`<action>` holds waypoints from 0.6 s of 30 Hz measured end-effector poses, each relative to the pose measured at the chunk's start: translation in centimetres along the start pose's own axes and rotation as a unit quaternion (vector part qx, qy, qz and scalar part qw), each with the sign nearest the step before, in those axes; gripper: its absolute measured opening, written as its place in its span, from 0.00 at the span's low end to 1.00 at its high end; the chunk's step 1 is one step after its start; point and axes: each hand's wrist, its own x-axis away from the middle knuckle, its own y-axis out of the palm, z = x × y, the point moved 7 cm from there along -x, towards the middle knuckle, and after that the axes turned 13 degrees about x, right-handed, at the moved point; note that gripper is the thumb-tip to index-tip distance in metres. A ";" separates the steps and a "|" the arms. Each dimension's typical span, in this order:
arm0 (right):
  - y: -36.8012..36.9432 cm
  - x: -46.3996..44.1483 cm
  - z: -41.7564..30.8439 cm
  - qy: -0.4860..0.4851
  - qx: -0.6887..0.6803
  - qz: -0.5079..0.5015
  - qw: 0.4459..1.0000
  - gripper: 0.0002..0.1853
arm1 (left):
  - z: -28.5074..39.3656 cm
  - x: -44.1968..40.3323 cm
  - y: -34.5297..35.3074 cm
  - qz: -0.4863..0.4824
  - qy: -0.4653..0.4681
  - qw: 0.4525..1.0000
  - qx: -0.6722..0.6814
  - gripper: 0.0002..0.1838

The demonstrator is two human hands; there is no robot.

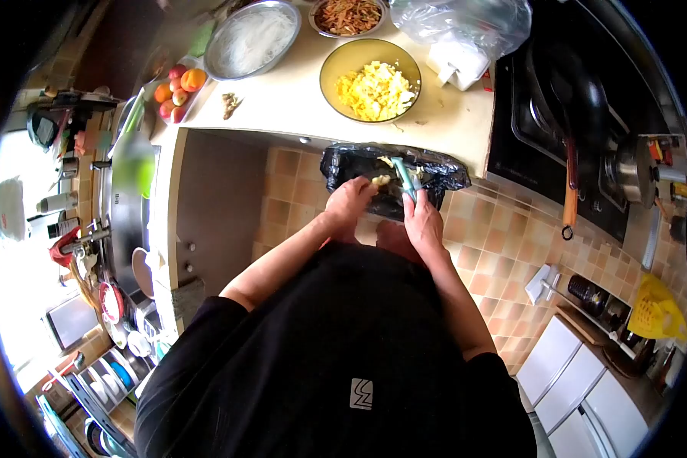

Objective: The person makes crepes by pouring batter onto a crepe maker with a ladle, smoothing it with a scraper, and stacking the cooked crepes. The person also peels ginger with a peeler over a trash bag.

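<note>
My left hand [349,200] is closed round a small pale yellowish piece [381,181], which looks like ginger. My right hand [424,220] grips a light green peeler [403,175], its head pointing up and to the left. Both hands are over a bin lined with a black plastic bag [343,162], below the counter's front edge. The peeler and the piece are a little apart. Some pale scraps lie in the bag.
On the counter [282,107] stand a bowl of scrambled egg [374,90], a bowl of white noodles [253,40], a bowl of brownish shreds [348,15], fruit [179,91] and ginger pieces [230,104]. A stove [542,153] with a pan is at the right.
</note>
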 end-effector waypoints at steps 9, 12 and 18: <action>1.3 0.0 1.3 0.004 0.062 -0.057 0.996 0.20 | 8.1 1.4 -4.3 0.015 0.265 0.932 -0.247 0.10; -0.3 0.2 0.7 -0.008 0.004 -0.043 0.999 0.21 | 8.2 2.2 -9.7 0.158 0.258 0.937 -0.174 0.10; -0.2 0.8 -1.7 -0.049 -0.024 -0.098 0.994 0.19 | 3.9 -0.4 -21.0 0.407 0.100 0.896 -0.144 0.11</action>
